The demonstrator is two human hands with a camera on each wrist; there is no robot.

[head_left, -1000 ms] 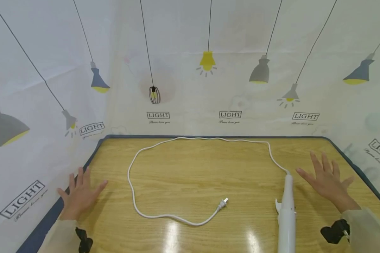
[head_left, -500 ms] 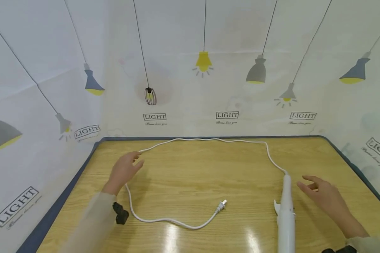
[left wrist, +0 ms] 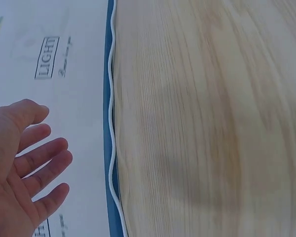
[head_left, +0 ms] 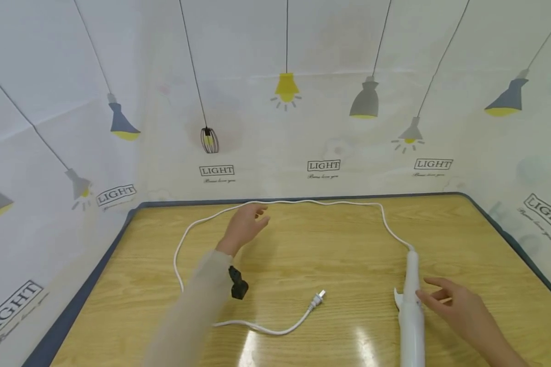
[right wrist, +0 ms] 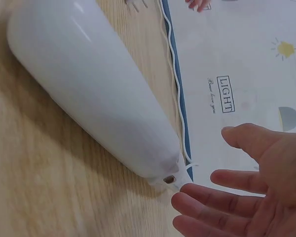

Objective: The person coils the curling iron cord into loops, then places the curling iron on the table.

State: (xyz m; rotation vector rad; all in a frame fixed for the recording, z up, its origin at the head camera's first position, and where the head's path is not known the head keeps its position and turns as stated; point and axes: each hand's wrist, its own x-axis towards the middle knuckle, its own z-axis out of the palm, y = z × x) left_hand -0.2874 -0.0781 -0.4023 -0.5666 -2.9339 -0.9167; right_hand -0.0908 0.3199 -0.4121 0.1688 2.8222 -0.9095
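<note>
A white power cord (head_left: pixel 275 333) loops across the wooden table, ending in a two-prong plug (head_left: pixel 318 298) near the middle. It runs along the back edge to a long white appliance (head_left: pixel 411 316) with a tapered neck and a small hook-like side piece. My left hand (head_left: pixel 245 227) hovers by the cord's far stretch, fingers loosely bent and holding nothing. Beside the appliance's neck is my right hand (head_left: pixel 459 311), its fingertips right at the side of the body. In the right wrist view, the relaxed fingers lie near the appliance's narrow end.
A blue edge strip (head_left: pixel 96 275) borders the table. Pale sheets (head_left: pixel 266 132) printed with hanging lamps stand at the back and both sides. A black wrist camera (head_left: pixel 238 285) sits on the left sleeve.
My left hand has moved from the left edge rightward toward the back cord. My right hand has lowered and come in beside the appliance, its spread fingers now bent. Cord and appliance lie as before.
</note>
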